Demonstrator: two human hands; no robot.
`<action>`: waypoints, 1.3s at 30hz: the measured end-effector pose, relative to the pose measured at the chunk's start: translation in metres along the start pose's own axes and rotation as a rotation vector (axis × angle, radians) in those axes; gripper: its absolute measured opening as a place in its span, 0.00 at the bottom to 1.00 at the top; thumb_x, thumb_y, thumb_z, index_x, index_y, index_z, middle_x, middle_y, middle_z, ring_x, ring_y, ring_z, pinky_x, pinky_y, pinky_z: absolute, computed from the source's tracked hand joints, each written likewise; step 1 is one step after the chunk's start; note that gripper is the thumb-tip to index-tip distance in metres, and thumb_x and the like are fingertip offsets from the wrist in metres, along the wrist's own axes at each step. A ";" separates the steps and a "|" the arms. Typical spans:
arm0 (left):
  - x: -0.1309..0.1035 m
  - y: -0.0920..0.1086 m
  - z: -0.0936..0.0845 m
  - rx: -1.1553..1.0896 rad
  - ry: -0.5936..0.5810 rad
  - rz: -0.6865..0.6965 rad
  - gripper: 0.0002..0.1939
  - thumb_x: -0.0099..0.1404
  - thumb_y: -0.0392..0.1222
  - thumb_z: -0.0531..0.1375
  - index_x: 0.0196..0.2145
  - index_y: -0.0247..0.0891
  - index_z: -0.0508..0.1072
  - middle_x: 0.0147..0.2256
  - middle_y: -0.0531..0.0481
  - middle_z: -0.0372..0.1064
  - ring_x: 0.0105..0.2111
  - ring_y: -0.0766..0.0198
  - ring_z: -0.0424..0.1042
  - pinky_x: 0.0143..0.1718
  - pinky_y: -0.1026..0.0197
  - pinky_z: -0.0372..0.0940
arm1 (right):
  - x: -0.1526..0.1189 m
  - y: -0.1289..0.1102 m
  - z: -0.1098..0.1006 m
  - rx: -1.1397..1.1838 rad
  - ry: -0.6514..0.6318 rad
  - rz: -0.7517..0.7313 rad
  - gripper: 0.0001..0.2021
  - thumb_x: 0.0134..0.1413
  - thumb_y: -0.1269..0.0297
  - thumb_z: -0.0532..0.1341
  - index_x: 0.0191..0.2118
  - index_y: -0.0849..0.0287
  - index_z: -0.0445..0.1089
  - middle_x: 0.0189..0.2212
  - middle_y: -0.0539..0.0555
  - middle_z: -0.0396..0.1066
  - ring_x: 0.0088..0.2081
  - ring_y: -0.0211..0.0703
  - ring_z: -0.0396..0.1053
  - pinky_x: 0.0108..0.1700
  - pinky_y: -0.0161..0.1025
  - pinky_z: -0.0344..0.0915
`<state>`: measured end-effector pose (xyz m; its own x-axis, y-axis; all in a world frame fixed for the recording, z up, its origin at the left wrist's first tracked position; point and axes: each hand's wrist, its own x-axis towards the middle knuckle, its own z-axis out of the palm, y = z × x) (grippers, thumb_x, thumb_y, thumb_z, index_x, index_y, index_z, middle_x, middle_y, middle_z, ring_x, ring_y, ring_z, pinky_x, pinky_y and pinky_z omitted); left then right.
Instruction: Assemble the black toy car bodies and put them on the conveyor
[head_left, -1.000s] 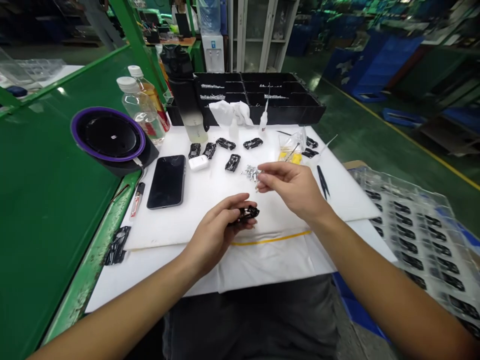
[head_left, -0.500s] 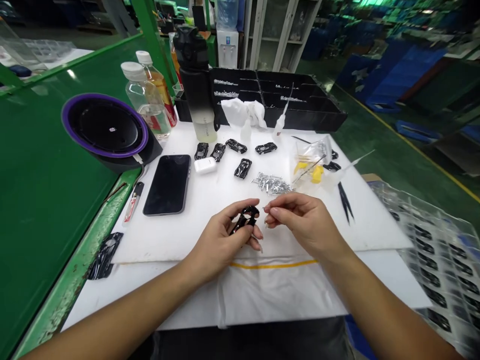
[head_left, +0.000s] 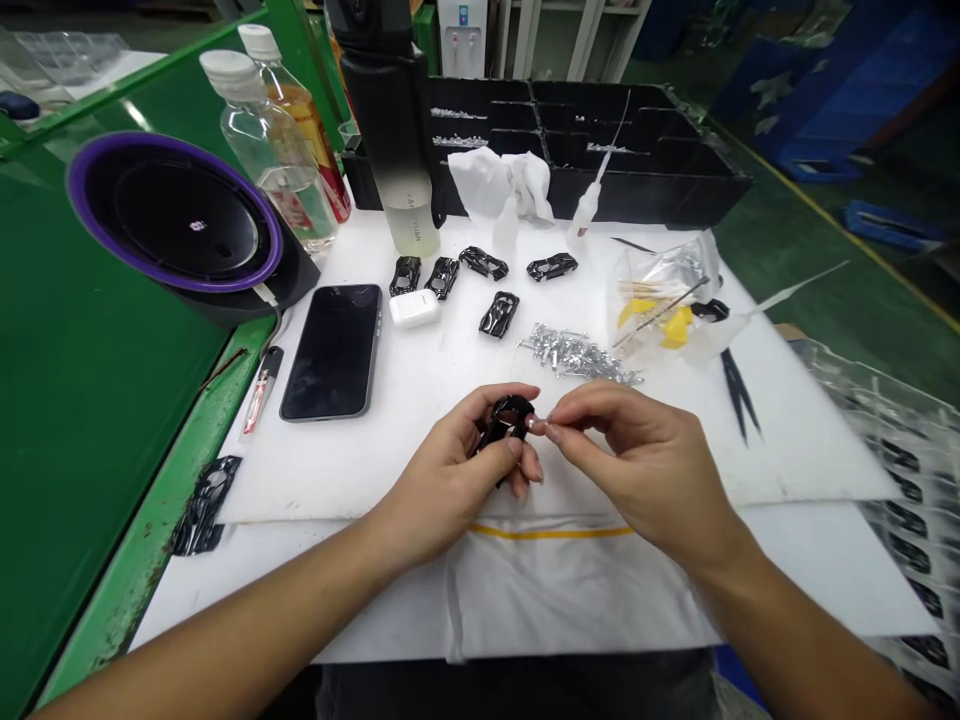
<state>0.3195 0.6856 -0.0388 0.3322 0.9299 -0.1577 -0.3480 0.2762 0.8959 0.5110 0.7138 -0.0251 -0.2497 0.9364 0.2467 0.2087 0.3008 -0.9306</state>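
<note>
My left hand grips a small glossy black toy-car body just above the white board. My right hand has its thumb and forefinger pinched at the car body's right end; something tiny may sit between the fingertips, but I cannot make it out. A heap of small silvery metal parts lies on the board just beyond my hands. Several more black car bodies lie further back in a loose row.
A dark phone and white earbud case lie left of centre. Bottles, a dark flask, a purple-rimmed disc and a black compartment tray stand behind. Black tweezers, a plastic bag and clear trays are right.
My right hand came back from the silvery heap toward me and met the car body in my left hand. The view dipped and moved closer to the board.
</note>
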 end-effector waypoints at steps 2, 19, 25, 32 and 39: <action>-0.001 0.001 0.002 -0.010 0.051 0.004 0.14 0.73 0.37 0.60 0.55 0.45 0.71 0.35 0.54 0.72 0.29 0.73 0.69 0.31 0.69 0.65 | -0.001 0.002 -0.001 -0.041 0.025 0.036 0.06 0.59 0.72 0.70 0.39 0.53 0.78 0.36 0.48 0.77 0.38 0.39 0.74 0.41 0.35 0.71; 0.000 0.007 0.004 -0.012 0.048 -0.045 0.12 0.69 0.39 0.65 0.50 0.43 0.73 0.33 0.55 0.67 0.26 0.74 0.64 0.26 0.70 0.59 | -0.004 0.000 -0.002 0.082 -0.129 -0.100 0.08 0.63 0.72 0.69 0.42 0.48 0.79 0.39 0.50 0.77 0.41 0.44 0.75 0.42 0.41 0.73; 0.002 0.007 0.009 -0.150 0.095 -0.055 0.11 0.73 0.35 0.54 0.50 0.40 0.71 0.39 0.50 0.72 0.29 0.70 0.70 0.29 0.66 0.65 | -0.005 0.000 -0.005 0.071 0.008 -0.038 0.04 0.64 0.69 0.69 0.41 0.50 0.78 0.36 0.49 0.77 0.32 0.40 0.74 0.33 0.38 0.73; 0.001 0.005 0.015 -0.003 0.129 -0.022 0.11 0.74 0.40 0.56 0.53 0.40 0.67 0.39 0.50 0.71 0.28 0.69 0.71 0.29 0.65 0.67 | -0.003 0.000 -0.001 0.004 0.029 -0.019 0.08 0.64 0.70 0.69 0.45 0.48 0.80 0.32 0.48 0.77 0.32 0.40 0.75 0.37 0.37 0.75; -0.002 0.004 0.017 0.093 0.141 -0.048 0.13 0.75 0.46 0.55 0.54 0.40 0.66 0.27 0.54 0.69 0.26 0.66 0.69 0.33 0.63 0.66 | 0.000 -0.005 0.011 -0.155 0.049 -0.164 0.06 0.64 0.72 0.67 0.39 0.53 0.78 0.36 0.51 0.74 0.36 0.42 0.74 0.34 0.37 0.72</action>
<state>0.3326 0.6806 -0.0276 0.2184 0.9427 -0.2523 -0.2497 0.3039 0.9194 0.4996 0.7099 -0.0237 -0.2471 0.8793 0.4071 0.3129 0.4700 -0.8253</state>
